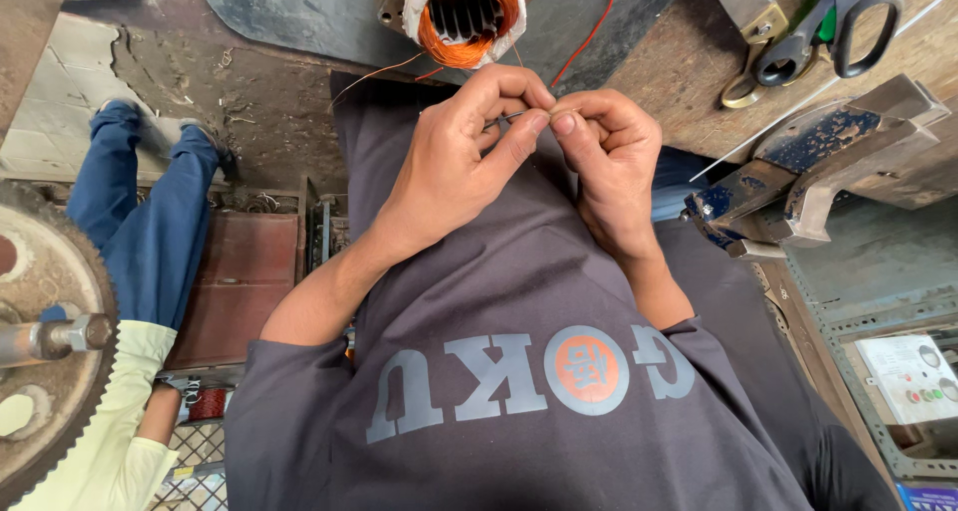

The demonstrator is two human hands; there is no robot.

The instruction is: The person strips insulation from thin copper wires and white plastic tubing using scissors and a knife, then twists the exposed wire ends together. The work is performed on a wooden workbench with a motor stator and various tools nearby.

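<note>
Hands: left (454, 162) and right (611, 157) pinch thin wire (514, 117) | wire ends hidden by fingertips | stator (467, 12) cropped at top

A motor-repair workshop: a stator wound with copper wire (466, 14), a blue bench vise (798, 177), scissors (833, 32), a large toothed wheel (45, 341) and grimy floor

We see even, soft daylight with only faint shadows, no glare, a sharp centre, and wide-angle bending at the edges where the toothed wheel (45, 351) curves and softens.
</note>
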